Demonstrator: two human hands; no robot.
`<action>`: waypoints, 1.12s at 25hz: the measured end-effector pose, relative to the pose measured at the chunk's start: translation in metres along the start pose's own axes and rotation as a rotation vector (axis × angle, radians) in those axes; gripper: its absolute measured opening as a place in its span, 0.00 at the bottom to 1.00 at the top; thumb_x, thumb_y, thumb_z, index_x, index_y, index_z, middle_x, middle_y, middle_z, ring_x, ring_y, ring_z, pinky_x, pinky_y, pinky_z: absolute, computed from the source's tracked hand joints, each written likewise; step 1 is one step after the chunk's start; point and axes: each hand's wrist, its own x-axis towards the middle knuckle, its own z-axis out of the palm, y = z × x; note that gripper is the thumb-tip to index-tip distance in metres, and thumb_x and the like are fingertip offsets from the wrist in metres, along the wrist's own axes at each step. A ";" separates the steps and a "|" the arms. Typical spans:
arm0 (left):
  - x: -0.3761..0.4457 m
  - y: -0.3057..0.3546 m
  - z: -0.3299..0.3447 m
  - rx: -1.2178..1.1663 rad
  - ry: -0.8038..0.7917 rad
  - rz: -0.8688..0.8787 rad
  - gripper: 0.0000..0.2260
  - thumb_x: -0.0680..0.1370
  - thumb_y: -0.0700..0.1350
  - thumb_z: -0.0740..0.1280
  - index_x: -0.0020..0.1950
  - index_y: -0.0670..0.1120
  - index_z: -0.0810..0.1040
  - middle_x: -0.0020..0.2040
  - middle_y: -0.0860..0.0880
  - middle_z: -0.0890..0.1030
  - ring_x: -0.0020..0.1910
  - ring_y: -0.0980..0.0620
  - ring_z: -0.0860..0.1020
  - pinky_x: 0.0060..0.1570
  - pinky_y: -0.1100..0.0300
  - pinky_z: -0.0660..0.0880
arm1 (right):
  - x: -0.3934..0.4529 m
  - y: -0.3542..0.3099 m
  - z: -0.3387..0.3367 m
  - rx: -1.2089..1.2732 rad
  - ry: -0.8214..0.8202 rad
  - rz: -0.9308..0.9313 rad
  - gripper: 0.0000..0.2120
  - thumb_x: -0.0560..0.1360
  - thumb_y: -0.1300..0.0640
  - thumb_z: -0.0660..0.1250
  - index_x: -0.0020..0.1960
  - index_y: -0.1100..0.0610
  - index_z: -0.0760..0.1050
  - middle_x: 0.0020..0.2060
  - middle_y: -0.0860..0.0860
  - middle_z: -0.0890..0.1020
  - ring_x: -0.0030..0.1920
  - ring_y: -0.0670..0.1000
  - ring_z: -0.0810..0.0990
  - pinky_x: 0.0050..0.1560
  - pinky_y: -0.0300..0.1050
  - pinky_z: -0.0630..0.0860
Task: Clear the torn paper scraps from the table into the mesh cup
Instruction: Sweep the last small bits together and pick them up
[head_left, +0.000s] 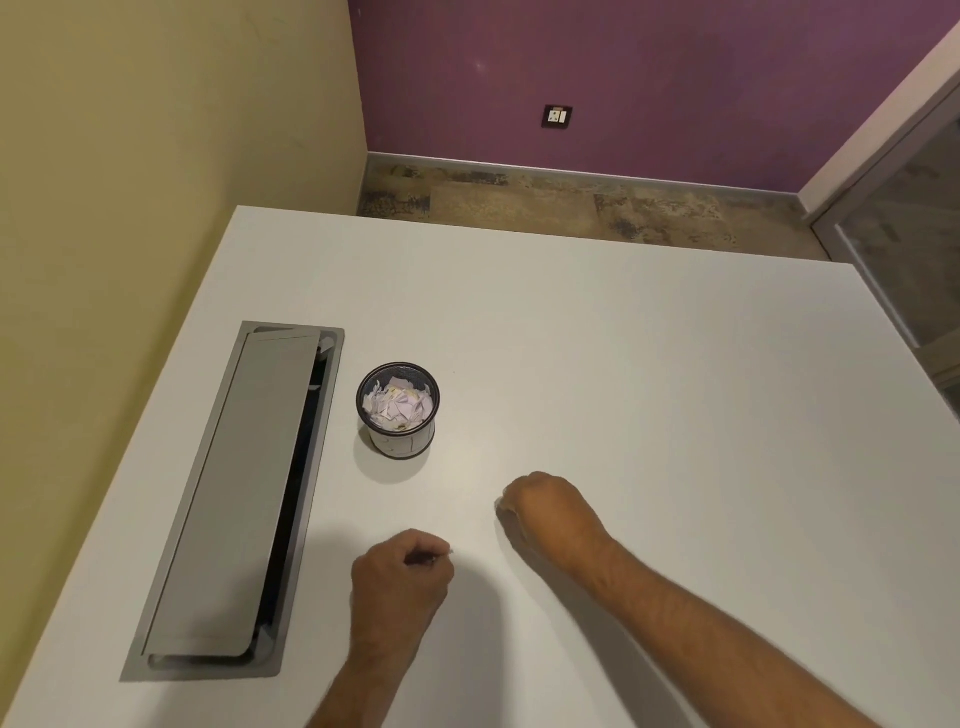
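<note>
The mesh cup (398, 410) stands upright on the white worktop (649, 395), at about eleven o'clock from both hands, full of torn paper scraps (397, 405). Just beside it, at nine o'clock, lies a long grey cable hatch (239, 499) set into the worktop. The left hand (397, 577) rests low at six o'clock from the cup, fingers curled and pinching a tiny white scrap (450, 552). The right hand (545, 512) sits at four o'clock from the cup, fingers curled under; whether they hold anything I cannot tell.
</note>
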 end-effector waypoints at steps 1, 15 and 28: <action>0.002 0.003 -0.005 -0.033 0.020 -0.031 0.10 0.65 0.42 0.74 0.36 0.59 0.82 0.31 0.63 0.83 0.31 0.62 0.81 0.33 0.62 0.80 | 0.004 0.001 -0.002 -0.029 -0.025 -0.026 0.09 0.76 0.62 0.60 0.45 0.59 0.79 0.43 0.54 0.82 0.45 0.57 0.79 0.45 0.48 0.77; 0.095 0.108 -0.071 -0.064 0.212 0.332 0.10 0.66 0.33 0.72 0.40 0.47 0.80 0.33 0.51 0.82 0.33 0.56 0.80 0.38 0.65 0.78 | 0.034 -0.023 -0.072 1.648 0.171 0.376 0.11 0.66 0.74 0.73 0.32 0.60 0.84 0.29 0.55 0.84 0.31 0.51 0.83 0.36 0.41 0.82; 0.110 0.102 -0.066 0.508 0.132 0.637 0.30 0.71 0.37 0.73 0.70 0.51 0.69 0.40 0.45 0.84 0.36 0.41 0.80 0.36 0.52 0.78 | 0.090 -0.061 -0.117 0.413 0.264 0.015 0.11 0.70 0.64 0.69 0.47 0.52 0.85 0.41 0.54 0.86 0.43 0.55 0.82 0.45 0.49 0.81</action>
